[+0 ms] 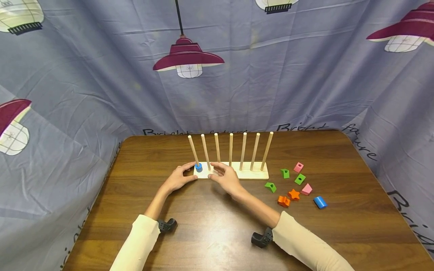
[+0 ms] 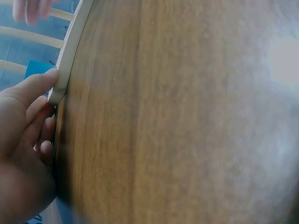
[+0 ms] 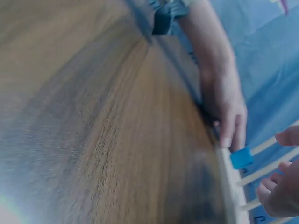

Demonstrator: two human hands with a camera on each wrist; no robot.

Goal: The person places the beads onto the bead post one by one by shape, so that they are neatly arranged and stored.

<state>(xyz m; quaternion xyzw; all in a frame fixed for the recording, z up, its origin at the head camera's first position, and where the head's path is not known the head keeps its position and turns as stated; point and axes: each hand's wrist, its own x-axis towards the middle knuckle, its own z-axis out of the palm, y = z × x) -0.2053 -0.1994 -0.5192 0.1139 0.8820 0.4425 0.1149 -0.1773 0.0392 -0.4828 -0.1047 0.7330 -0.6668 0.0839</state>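
Observation:
A pale wooden peg board [image 1: 252, 174] with a row of several upright pegs stands on the table. A blue block [image 1: 199, 168] sits at the foot of the leftmost peg. My left hand [image 1: 177, 179] holds the board's left end, thumb at the front corner and fingers around the end, as the left wrist view also shows. Over the board, near the second and third pegs, my right hand [image 1: 228, 181] has its fingers loosely bent with nothing between them. In the right wrist view the blue block [image 3: 242, 158] is apart from the right hand's fingers [image 3: 266, 190].
Loose pieces lie right of the board: green blocks [image 1: 300, 179], pink blocks [image 1: 306, 189], an orange star [image 1: 294, 194], another orange block [image 1: 283, 201] and a blue block [image 1: 320, 202]. Behind the wooden table [image 1: 210, 241] hangs a grey-blue curtain [image 1: 217, 98].

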